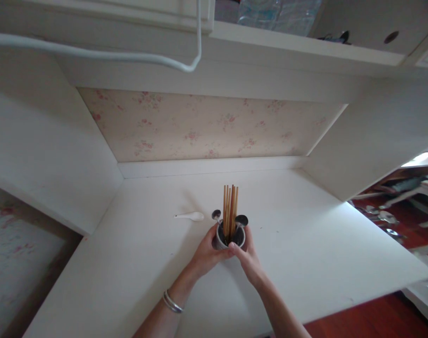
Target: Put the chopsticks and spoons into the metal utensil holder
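My left hand and my right hand are both wrapped round a small grey cup in the middle of the white desk. A bundle of wooden chopsticks stands upright in the cup. Two dark metal spoons lean out of it, one on each side of the chopsticks. My left wrist wears silver bangles. A white ceramic spoon lies on the desk just left of the cup, apart from both hands.
The desk sits in a white alcove with a floral back panel and side walls. A shelf above holds a plastic-wrapped pack. A white cable hangs across the top. At the right, past the desk's edge, clutter lies on a red floor.
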`<action>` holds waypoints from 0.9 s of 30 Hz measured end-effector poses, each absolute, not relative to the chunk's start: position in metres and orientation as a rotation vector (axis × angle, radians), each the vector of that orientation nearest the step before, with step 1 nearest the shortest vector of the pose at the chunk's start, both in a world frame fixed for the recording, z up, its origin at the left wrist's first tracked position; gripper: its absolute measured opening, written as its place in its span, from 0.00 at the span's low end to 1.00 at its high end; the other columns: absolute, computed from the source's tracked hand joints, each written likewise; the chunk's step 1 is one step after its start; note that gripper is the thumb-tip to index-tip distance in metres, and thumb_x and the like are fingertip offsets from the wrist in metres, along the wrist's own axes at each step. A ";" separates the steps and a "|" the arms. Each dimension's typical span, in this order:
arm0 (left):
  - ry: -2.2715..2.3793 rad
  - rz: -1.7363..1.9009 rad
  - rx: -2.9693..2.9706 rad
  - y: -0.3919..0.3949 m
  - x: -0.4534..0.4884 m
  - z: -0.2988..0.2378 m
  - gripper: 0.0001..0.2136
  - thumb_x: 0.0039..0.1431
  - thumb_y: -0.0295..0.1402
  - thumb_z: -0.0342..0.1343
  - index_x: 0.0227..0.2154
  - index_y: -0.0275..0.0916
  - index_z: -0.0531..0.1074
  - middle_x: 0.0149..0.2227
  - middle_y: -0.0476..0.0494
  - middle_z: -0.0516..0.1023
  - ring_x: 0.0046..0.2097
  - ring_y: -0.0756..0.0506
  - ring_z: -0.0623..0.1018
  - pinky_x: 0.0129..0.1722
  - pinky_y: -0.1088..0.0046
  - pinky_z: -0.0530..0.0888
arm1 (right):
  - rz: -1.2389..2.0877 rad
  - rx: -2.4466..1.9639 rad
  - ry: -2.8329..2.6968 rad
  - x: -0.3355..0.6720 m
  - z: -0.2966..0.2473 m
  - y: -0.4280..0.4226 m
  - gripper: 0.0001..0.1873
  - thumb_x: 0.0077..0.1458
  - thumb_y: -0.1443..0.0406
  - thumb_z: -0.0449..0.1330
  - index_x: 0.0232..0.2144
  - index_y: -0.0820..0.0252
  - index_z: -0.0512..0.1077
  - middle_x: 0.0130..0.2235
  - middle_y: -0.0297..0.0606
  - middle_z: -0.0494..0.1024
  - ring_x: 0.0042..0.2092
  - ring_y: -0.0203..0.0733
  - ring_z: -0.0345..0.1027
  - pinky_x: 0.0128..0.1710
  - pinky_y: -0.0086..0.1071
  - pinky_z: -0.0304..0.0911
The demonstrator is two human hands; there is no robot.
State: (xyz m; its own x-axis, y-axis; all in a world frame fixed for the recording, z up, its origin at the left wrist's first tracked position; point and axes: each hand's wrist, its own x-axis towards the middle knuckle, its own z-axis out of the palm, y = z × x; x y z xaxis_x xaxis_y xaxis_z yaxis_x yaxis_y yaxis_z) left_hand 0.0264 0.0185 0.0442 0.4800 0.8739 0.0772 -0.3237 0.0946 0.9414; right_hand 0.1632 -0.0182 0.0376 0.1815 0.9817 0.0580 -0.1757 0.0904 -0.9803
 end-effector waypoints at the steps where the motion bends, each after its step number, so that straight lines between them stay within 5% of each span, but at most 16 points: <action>1: 0.610 0.981 1.167 0.018 0.027 0.042 0.35 0.44 0.34 0.71 0.57 0.41 0.66 0.56 0.38 0.73 0.57 0.35 0.71 0.60 0.54 0.64 | 1.154 -1.067 -0.991 0.163 0.036 -0.019 0.37 0.47 0.57 0.70 0.57 0.50 0.60 0.55 0.41 0.72 0.57 0.52 0.66 0.57 0.47 0.61; 11: 0.748 0.939 1.445 0.022 0.006 0.023 0.36 0.50 0.31 0.66 0.61 0.45 0.60 0.62 0.36 0.64 0.62 0.36 0.66 0.62 0.55 0.62 | 1.001 -1.131 -1.101 0.159 0.036 -0.009 0.34 0.39 0.62 0.73 0.49 0.54 0.66 0.46 0.41 0.77 0.47 0.53 0.72 0.48 0.46 0.68; 17: 1.182 0.925 1.908 0.048 -0.025 0.023 0.20 0.58 0.27 0.53 0.55 0.43 0.67 0.54 0.39 0.71 0.52 0.42 0.73 0.54 0.59 0.70 | 0.975 -1.181 -1.063 0.161 0.033 -0.008 0.32 0.38 0.63 0.73 0.47 0.48 0.69 0.46 0.36 0.78 0.47 0.54 0.71 0.49 0.49 0.67; 22: 1.482 0.639 2.427 0.085 -0.046 0.041 0.20 0.59 0.24 0.51 0.54 0.41 0.67 0.55 0.39 0.71 0.57 0.41 0.68 0.58 0.59 0.65 | 0.963 -1.243 -1.111 0.166 0.020 -0.007 0.33 0.39 0.63 0.73 0.49 0.45 0.67 0.46 0.33 0.77 0.47 0.53 0.70 0.51 0.52 0.65; 27: 1.608 0.261 2.579 0.101 -0.049 0.046 0.16 0.62 0.24 0.46 0.50 0.40 0.71 0.49 0.38 0.77 0.51 0.41 0.75 0.52 0.62 0.68 | 0.969 -1.191 -1.077 0.166 0.020 -0.006 0.32 0.38 0.63 0.73 0.47 0.48 0.68 0.43 0.33 0.78 0.45 0.52 0.71 0.51 0.50 0.65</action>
